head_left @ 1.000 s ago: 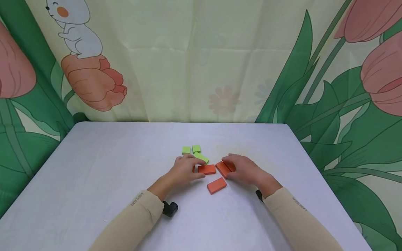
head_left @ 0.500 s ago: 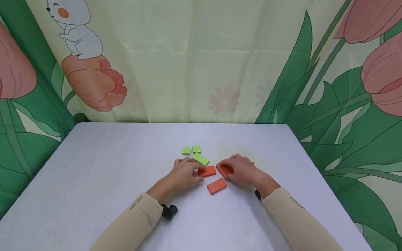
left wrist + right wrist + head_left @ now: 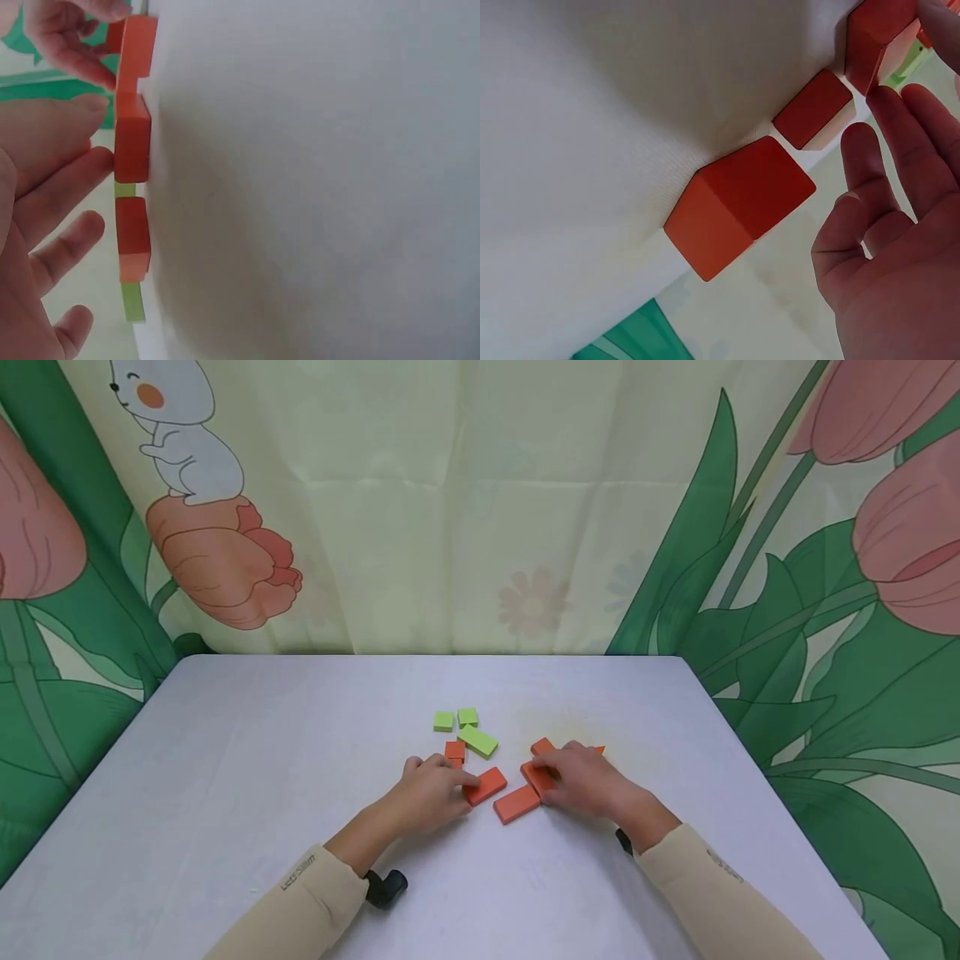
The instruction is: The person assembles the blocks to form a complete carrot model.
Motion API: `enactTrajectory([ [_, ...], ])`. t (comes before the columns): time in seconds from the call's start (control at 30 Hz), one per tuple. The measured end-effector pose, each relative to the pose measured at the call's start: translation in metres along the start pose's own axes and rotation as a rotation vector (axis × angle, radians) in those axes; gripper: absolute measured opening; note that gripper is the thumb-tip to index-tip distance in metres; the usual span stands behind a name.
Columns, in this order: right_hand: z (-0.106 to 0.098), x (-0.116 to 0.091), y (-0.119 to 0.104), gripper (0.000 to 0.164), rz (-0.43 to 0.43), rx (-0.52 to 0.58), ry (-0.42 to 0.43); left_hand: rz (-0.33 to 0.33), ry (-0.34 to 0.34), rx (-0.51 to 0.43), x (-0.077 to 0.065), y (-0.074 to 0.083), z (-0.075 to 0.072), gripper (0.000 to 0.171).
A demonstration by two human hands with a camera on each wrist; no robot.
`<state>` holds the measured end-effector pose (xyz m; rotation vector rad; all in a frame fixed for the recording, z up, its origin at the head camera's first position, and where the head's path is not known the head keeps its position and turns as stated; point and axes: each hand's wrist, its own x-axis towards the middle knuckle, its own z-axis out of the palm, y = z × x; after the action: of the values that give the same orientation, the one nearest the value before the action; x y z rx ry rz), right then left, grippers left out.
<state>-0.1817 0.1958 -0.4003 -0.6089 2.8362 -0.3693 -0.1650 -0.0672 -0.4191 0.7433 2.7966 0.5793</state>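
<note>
My left hand (image 3: 426,797) pinches a flat orange block (image 3: 486,786) between index finger and thumb, at the block's left end. In the left wrist view its fingertips touch that orange block (image 3: 133,142), while the other fingers stay loose. My right hand (image 3: 588,781) holds another orange block (image 3: 536,777). In the right wrist view this block (image 3: 879,41) sits between thumb and index finger, the remaining fingers partly bent. Between the hands lies a third orange block (image 3: 517,805), its right end near the block in my right hand. All rest on the white table.
Behind my left hand are a small orange piece (image 3: 454,750), a green oblong block (image 3: 477,742) and two green squares (image 3: 443,721). More orange pieces (image 3: 542,746) lie behind my right hand. A printed curtain (image 3: 450,527) hangs beyond the white table (image 3: 315,735).
My left hand has drawn its orange block nearer and slightly left, turning it, and uncovered a small orange piece. My right hand has shifted its block slightly nearer; an orange piece shows behind it.
</note>
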Motion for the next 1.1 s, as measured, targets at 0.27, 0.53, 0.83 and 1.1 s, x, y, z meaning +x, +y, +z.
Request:
enactTrajectory([
  [0.27,0.006,-0.01,0.001,0.045,0.011,0.072,0.004,0.04,-0.015,-0.071,-0.011,0.0,-0.003,0.035],
  [0.53,0.007,-0.01,-0.001,0.047,0.039,0.183,-0.024,0.101,-0.085,-0.176,0.005,0.005,-0.004,0.042],
  [0.83,0.005,-0.01,-0.001,0.05,0.066,0.187,-0.035,0.071,-0.141,-0.222,0.01,0.006,-0.005,0.044],
  [1.1,0.005,-0.011,0.0,0.049,0.063,0.194,-0.027,0.004,-0.161,-0.317,0.006,0.004,-0.003,0.048],
])
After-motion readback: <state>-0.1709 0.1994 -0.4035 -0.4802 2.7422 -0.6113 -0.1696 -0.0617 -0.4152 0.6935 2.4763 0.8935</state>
